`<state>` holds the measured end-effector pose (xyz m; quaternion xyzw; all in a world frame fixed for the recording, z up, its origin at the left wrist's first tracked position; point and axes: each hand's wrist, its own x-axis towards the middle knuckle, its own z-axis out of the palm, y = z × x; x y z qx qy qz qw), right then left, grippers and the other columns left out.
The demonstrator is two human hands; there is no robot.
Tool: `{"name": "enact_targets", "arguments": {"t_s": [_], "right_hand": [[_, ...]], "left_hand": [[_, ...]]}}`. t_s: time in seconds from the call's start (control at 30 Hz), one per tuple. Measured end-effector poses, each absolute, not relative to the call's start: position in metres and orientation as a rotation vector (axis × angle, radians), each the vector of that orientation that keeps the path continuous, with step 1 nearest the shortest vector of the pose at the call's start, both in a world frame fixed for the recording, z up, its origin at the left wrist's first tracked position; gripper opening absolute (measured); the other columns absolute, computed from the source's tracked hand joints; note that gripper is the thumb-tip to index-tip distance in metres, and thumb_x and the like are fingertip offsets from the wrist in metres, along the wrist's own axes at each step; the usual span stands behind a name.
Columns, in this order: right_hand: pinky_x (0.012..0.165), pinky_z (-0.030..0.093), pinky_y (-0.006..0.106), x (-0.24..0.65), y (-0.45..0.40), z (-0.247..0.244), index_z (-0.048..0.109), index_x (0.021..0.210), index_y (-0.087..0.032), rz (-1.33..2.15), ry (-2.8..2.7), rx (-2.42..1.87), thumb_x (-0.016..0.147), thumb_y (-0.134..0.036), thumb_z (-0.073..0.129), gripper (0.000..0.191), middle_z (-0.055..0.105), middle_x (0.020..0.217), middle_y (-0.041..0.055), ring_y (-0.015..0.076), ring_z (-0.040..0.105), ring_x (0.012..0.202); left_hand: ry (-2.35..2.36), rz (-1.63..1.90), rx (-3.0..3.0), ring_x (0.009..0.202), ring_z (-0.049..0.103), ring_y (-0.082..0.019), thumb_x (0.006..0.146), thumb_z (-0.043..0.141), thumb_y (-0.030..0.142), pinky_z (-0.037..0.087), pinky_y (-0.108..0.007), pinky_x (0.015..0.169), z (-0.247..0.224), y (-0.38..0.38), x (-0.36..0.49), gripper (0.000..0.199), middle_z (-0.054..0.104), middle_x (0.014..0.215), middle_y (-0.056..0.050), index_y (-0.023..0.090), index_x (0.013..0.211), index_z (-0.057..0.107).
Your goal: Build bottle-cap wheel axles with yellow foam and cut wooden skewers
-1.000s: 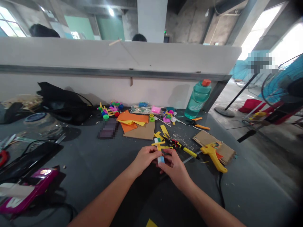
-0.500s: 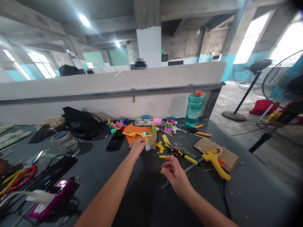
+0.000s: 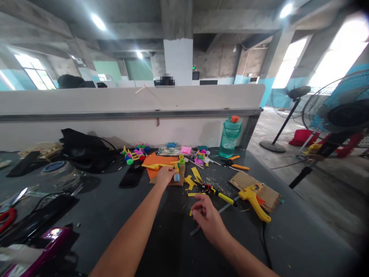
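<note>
Grasping a slim yellow-and-pale-blue piece (image 3: 177, 176): left hand (image 3: 165, 175); right hand (image 3: 208, 216) loosely curled, its hold unclear

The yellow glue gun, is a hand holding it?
No, the glue gun lies apart from both the left hand and the right hand.

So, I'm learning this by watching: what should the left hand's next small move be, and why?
Probably to steady the small yellow-and-blue piece against the cardboard before letting go. The left hand's fingertips are at the piece, which appears over the cardboard, and the right hand is apart from it. Whether it would stand unaided, I can't tell.
</note>
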<state>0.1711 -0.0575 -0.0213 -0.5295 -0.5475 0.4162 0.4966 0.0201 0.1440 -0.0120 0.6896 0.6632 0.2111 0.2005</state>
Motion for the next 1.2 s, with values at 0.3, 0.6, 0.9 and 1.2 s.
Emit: {"name": "enact_targets", "arguments": {"t_s": [0.3,0.6,0.9,1.2], "right_hand": [[0.055,0.044,0.024,0.185,-0.063,-0.013,0.046,0.106,-0.020,0.713,-1.424,-1.261,0.086,-0.027,0.044,0.022,0.056,0.074,-0.0007,0.0128,0.054,0.060],[0.062,0.046,0.025,0.188,-0.061,-0.023,0.054,0.090,-0.019,0.428,-1.635,-1.362,0.086,-0.027,0.043,0.015,0.063,0.089,0.0065,0.0154,0.060,0.070],[0.060,0.044,0.022,0.183,-0.059,-0.024,0.055,0.090,-0.020,0.325,-1.748,-1.378,0.085,-0.024,0.043,0.014,0.063,0.086,0.0029,0.0119,0.058,0.061],[0.063,0.044,0.023,0.176,-0.058,-0.030,0.047,0.109,-0.020,0.304,-1.885,-1.384,0.086,-0.017,0.040,0.024,0.059,0.072,-0.0011,0.0133,0.059,0.065]], "left_hand": [[1.889,0.720,2.078,0.080,0.060,-0.015,0.086,0.042,0.026,0.036,-0.023,0.066,-0.012,0.063,-0.005,0.019,0.068,0.088,-0.002,0.022,0.090,0.060],[1.868,0.547,2.223,0.076,0.060,-0.015,0.089,0.036,0.033,0.034,-0.024,0.062,-0.023,0.036,-0.011,0.028,0.066,0.079,-0.004,0.020,0.078,0.059],[1.848,0.384,2.301,0.076,0.061,-0.018,0.087,0.036,0.041,0.035,-0.026,0.063,-0.025,0.046,-0.012,0.034,0.067,0.078,-0.004,0.022,0.073,0.060],[1.904,0.341,2.257,0.076,0.061,-0.016,0.088,0.033,0.040,0.034,-0.025,0.063,-0.019,0.057,-0.013,0.036,0.068,0.079,-0.005,0.022,0.073,0.061]]}}
